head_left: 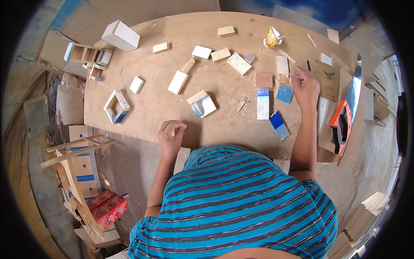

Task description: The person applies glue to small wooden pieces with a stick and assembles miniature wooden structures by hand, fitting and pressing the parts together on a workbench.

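Note:
My left hand [171, 134] is at the table's front edge, thumb and fingers drawn together; whatever is between them, if anything, is too small to make out. Beyond it stands a small open wooden box [202, 103] with blue-stained inside. My right hand [307, 84] hovers at the right, fingers curled, their grip hidden. Close to its fingertips lies a pale wooden block [282, 68]. Left of that hand are a blue square piece [284, 93], a reddish-brown block [263, 80], a white block with a blue end [263, 105] and a two-tone blue block [279, 126].
On the plywood table [146, 64] are several small blocks, a hexagonal wooden frame [116, 107], a tall white block [121, 36] and a paper cup [272, 37]. At right lie a handsaw [341, 123] and a brown printed sheet [326, 80]. A red box [108, 209] sits lower left.

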Demonstrator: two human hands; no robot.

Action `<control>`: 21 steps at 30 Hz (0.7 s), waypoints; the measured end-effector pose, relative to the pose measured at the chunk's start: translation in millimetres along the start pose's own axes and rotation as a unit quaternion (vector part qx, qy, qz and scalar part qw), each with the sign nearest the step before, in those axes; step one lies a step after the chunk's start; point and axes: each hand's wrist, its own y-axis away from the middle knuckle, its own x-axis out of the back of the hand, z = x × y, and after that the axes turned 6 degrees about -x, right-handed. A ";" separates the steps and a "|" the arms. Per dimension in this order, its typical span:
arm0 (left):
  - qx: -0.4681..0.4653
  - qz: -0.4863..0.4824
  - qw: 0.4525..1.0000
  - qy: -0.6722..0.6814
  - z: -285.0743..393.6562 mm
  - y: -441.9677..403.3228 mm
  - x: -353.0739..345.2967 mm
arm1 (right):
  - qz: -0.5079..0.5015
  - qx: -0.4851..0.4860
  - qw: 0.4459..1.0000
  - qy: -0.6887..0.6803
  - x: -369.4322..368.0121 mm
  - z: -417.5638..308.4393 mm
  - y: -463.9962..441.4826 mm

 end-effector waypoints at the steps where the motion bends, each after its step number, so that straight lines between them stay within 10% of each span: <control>1: 0.008 0.004 1.000 0.012 2.1 0.1 -0.9 | -0.001 0.002 1.000 -0.004 -1.2 0.5 -0.4; 21: 0.103 0.036 0.992 0.071 -11.1 -1.3 3.0 | 0.016 -0.016 1.000 -0.013 18.5 18.0 33.2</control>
